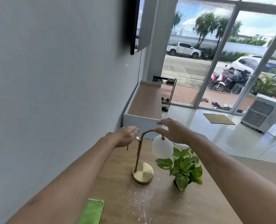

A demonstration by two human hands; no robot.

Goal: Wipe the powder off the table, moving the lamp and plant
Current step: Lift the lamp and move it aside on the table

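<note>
A brass lamp with a curved neck and a white glass shade stands on the wooden table. My left hand is curled beside the lamp's upper stem, fingers closed near a small fitting; whether it grips is unclear. My right hand hovers over the arch of the neck, fingers spread, its fingertips touching the arch. A small potted plant with green leaves stands right of the lamp. White powder is scattered on the wood in front of the lamp's base. A folded green cloth lies at the near left.
The table runs along a grey wall on the left. Beyond it stands a low white cabinet with a wood top, then a shoe rack. A white air cooler and doormat sit by glass doors.
</note>
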